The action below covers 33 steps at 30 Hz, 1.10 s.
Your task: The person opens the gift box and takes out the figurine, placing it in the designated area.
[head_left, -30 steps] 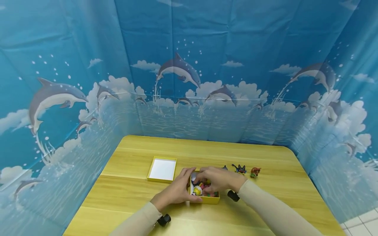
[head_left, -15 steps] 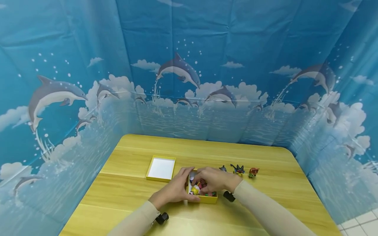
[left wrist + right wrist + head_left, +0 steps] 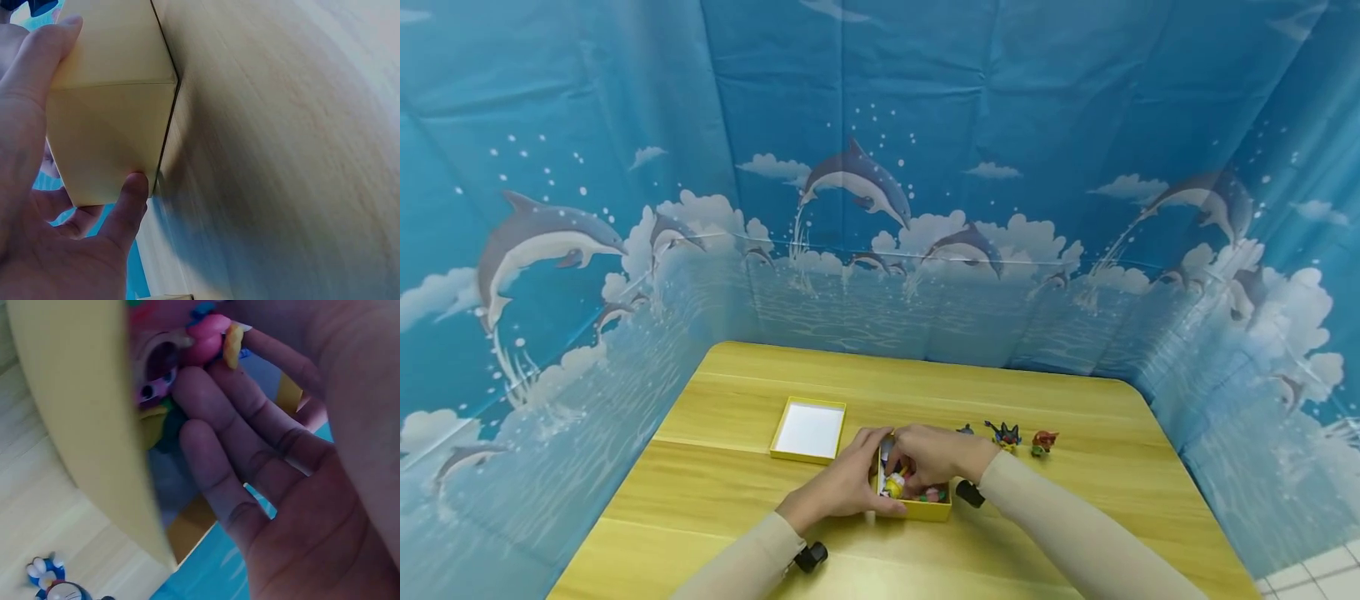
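Observation:
A yellow open box (image 3: 925, 510) holding several small toy figures sits at the middle of the table. My left hand (image 3: 841, 485) grips the box at its left, thumb on the near wall and fingers round the side, as the left wrist view also shows. My right hand (image 3: 936, 457) reaches inside from above. In the right wrist view its fingers (image 3: 215, 462) are lightly bent and touch a pink figure (image 3: 205, 340); the thumb's contact is blurred. A yellow-and-white figure (image 3: 894, 485) lies between the hands in the box. Other figures are partly hidden by the right hand.
A yellow box lid (image 3: 808, 429), white inside, lies behind my left hand. Behind the right forearm stand a grey-blue figure (image 3: 966, 430), a dark figure (image 3: 1004, 435) and a reddish-brown figure (image 3: 1043, 442). A dolphin-print curtain (image 3: 880, 308) surrounds the table's far sides.
My right hand has shifted slightly left and deeper into the box, its fingers moving among the figures. The left hand keeps its grip on the box.

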Each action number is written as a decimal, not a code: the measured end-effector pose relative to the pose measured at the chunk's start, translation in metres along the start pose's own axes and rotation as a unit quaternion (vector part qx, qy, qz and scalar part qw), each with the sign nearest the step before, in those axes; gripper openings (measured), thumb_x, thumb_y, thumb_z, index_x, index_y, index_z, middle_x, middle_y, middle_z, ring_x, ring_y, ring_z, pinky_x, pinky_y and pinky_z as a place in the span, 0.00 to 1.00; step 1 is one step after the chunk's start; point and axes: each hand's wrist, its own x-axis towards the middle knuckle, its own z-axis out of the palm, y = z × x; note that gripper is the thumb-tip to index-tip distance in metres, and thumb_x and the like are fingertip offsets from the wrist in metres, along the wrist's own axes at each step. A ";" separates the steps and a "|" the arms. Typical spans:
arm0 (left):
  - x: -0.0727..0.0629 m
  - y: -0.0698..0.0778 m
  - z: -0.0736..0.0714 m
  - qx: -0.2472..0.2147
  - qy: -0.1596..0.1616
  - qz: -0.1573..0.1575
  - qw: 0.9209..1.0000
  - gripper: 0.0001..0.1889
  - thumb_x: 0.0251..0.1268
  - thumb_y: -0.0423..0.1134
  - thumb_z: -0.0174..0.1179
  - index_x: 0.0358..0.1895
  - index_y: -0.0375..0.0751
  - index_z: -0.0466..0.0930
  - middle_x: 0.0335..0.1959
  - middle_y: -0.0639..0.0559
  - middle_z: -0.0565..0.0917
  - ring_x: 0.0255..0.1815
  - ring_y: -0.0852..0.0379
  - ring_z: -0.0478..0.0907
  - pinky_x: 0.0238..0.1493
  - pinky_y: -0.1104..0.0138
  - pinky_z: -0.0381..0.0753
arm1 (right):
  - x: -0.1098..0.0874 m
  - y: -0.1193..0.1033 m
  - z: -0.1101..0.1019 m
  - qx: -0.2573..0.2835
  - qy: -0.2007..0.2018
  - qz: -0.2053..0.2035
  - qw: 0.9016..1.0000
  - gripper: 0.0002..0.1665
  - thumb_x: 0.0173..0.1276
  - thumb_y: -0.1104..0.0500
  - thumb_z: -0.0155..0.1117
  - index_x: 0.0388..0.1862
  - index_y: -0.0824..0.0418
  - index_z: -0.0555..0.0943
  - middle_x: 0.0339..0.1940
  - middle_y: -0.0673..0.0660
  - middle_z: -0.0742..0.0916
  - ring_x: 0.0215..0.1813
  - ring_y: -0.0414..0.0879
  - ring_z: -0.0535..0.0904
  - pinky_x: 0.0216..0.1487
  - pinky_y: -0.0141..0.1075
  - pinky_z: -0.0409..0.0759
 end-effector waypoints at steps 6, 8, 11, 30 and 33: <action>0.002 0.002 0.001 0.000 0.003 0.002 1.000 0.67 0.65 0.69 0.84 0.97 0.45 0.54 0.90 0.42 0.66 0.84 0.42 0.76 0.85 0.44 0.81 | 0.001 -0.002 -0.004 0.006 -0.010 0.003 1.000 0.12 0.78 0.61 0.84 0.57 0.54 0.97 0.40 0.46 0.95 0.29 0.29 0.86 0.42 0.25 0.88; 0.003 0.003 0.001 0.002 0.003 0.004 1.000 0.67 0.66 0.69 0.84 0.97 0.44 0.53 0.90 0.42 0.66 0.84 0.42 0.75 0.85 0.44 0.80 | 0.001 0.000 -0.003 0.005 -0.010 0.002 1.000 0.11 0.78 0.61 0.84 0.56 0.54 0.97 0.39 0.45 0.95 0.29 0.29 0.86 0.43 0.25 0.88; 0.002 0.003 0.001 0.000 0.002 0.005 1.000 0.67 0.66 0.68 0.84 0.97 0.43 0.53 0.91 0.42 0.66 0.85 0.40 0.74 0.85 0.43 0.80 | 0.001 0.003 -0.002 0.000 -0.009 0.000 1.000 0.12 0.78 0.60 0.84 0.57 0.54 0.97 0.40 0.45 0.94 0.30 0.28 0.85 0.42 0.24 0.87; -0.001 0.002 0.001 -0.001 0.007 0.005 1.000 0.68 0.65 0.70 0.84 0.97 0.44 0.53 0.89 0.41 0.68 0.84 0.42 0.75 0.84 0.43 0.80 | -0.007 0.005 -0.001 0.024 0.023 -0.013 0.999 0.16 0.79 0.62 0.82 0.63 0.55 0.95 0.49 0.52 0.89 0.37 0.30 0.83 0.43 0.26 0.86; -0.001 0.002 0.001 -0.002 0.009 0.004 1.000 0.68 0.65 0.70 0.84 0.97 0.45 0.53 0.89 0.42 0.68 0.84 0.43 0.75 0.84 0.43 0.80 | -0.008 0.007 -0.001 0.027 0.032 -0.010 0.999 0.17 0.80 0.61 0.81 0.65 0.55 0.95 0.51 0.53 0.88 0.40 0.33 0.83 0.44 0.26 0.85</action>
